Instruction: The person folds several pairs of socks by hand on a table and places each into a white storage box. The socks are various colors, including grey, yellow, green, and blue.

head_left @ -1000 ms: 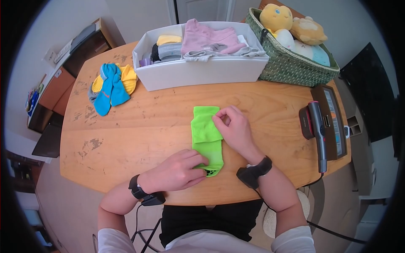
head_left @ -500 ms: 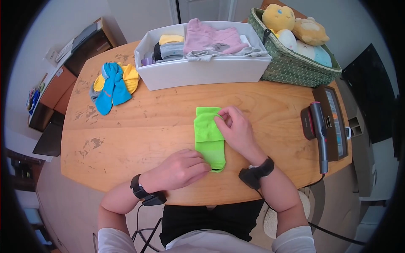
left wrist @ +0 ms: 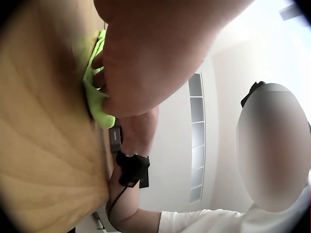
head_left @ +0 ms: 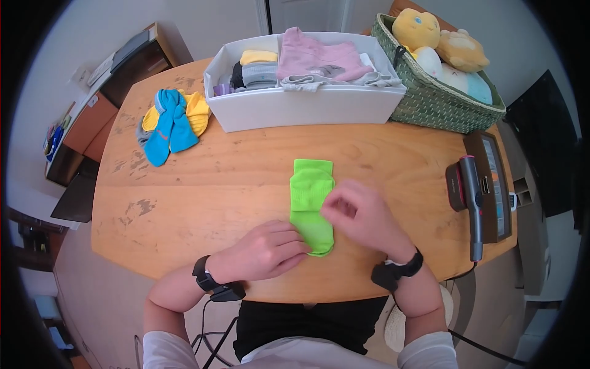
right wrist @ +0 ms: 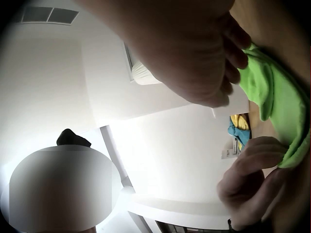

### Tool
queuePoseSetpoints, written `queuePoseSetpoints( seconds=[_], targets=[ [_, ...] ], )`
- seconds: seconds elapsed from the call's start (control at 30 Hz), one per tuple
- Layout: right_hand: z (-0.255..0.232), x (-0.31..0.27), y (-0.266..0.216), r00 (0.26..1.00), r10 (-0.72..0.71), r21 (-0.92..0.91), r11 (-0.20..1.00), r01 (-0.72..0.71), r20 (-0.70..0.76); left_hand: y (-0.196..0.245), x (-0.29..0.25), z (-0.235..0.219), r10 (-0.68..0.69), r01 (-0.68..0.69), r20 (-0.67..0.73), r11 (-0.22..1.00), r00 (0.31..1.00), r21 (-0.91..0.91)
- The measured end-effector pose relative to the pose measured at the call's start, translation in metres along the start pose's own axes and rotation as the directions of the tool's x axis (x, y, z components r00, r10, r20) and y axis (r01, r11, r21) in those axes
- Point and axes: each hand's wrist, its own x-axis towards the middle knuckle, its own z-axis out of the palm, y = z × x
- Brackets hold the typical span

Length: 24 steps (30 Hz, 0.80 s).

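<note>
A bright green sock (head_left: pixel 311 197) lies folded on the wooden table, its ribbed cuff toward the far side and its toe end toward the person. The left hand (head_left: pixel 261 249) pinches the near end at its left edge; in the right wrist view, the left thumb and fingers (right wrist: pixel 257 155) close on that end. Slightly blurred, the right hand (head_left: pixel 362 215) is at the sock's right edge with fingers loosely bent, gripping nothing visible. From the left wrist, the sock (left wrist: pixel 95 92) shows partly hidden behind the left fingers.
Blue and yellow socks (head_left: pixel 169 129) lie in a pile at the back left of the table (head_left: pixel 184 209). A white box (head_left: pixel 313 111) of folded clothes stands at the back, beside a green basket (head_left: pixel 442 111) of plush toys. A grey-and-pink handheld device (head_left: pixel 473 209) lies at the right by a brown case (head_left: pixel 491 184).
The right hand has left the sock's cuff and moved toward the person along the right edge. The left hand keeps its pinch at the near end. The camera view has shifted slightly.
</note>
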Motion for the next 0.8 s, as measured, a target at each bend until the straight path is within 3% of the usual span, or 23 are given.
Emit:
queuePoseSetpoints(
  seconds=[0.03, 0.07, 0.13, 0.27, 0.37, 0.43, 0.77, 0.8],
  targets=[
    [-0.004, -0.004, -0.006, 0.956, -0.037, 0.036, 0.999, 0.028, 0.290, -0.001, -0.001, 0.001, -0.025, 0.024, -0.027, 0.999, 0.999, -0.030],
    [0.001, -0.008, -0.003, 0.956, -0.037, 0.039, 0.999, 0.027, 0.291, -0.001, -0.001, 0.001, -0.028, 0.027, -0.025, 0.999, 0.999, -0.030],
    [0.013, -0.015, 0.008, 0.906, -0.152, -0.050, 0.981, 0.186, 0.395, -0.002, -0.001, 0.002, -0.025, 0.024, -0.016, 0.999, 1.000, -0.037],
    [0.018, -0.006, 0.008, 0.949, -0.034, -0.085, 0.994, 0.063, 0.314, -0.008, 0.000, 0.001, 0.001, 0.000, -0.041, 1.000, 0.999, 0.006],
    [0.024, 0.000, 0.015, 0.975, -0.138, -0.064, 0.986, 0.151, 0.175, -0.010, 0.003, -0.001, -0.031, 0.036, -0.092, 0.998, 0.995, 0.044],
    [0.027, 0.004, 0.018, 0.957, -0.279, -0.150, 0.946, 0.287, 0.074, -0.011, 0.005, -0.004, -0.069, 0.078, -0.119, 0.995, 0.990, 0.068],
    [0.023, 0.001, 0.011, 0.933, -0.340, -0.225, 0.906, 0.359, 0.117, -0.012, 0.002, -0.008, -0.110, 0.120, -0.144, 0.991, 0.983, 0.062],
    [0.017, -0.001, 0.003, 0.931, -0.308, -0.186, 0.921, 0.343, 0.194, -0.012, 0.001, -0.007, -0.153, 0.157, -0.129, 0.987, 0.980, 0.023]
  ],
)
